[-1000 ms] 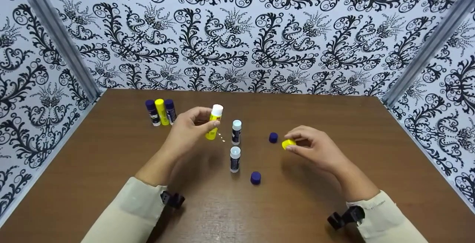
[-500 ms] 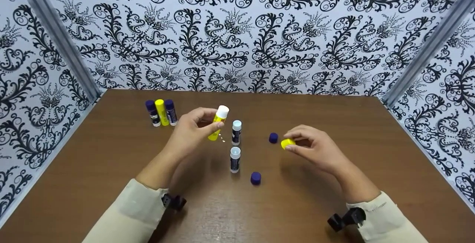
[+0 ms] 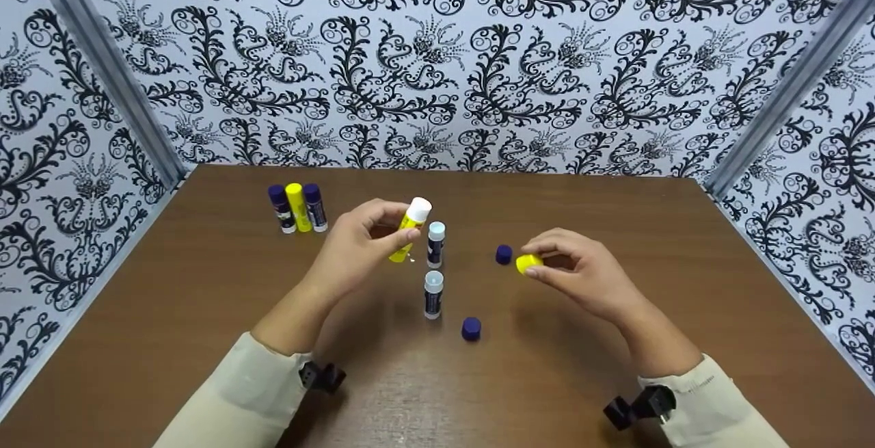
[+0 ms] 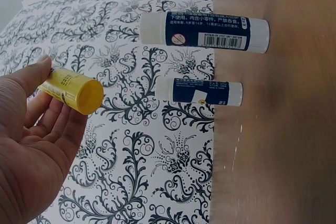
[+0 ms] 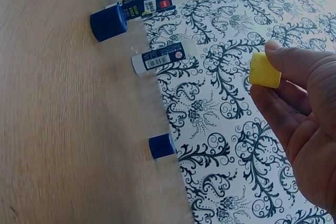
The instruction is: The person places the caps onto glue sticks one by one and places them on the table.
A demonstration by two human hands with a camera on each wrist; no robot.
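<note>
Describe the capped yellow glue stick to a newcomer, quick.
On the brown table, toward its far left corner, three glue sticks stand in a row. Yours is the middle one: yellow, between two purple-capped neighbours, and capped, unlike the yellow stick in the left hand.

Left grip (image 3: 362, 237): was raised, curled in a pinch
Right grip (image 3: 574, 265): was likewise pinched, turned leftward
Forearms (image 3: 290, 314): slanted forward and inward, well apart
</note>
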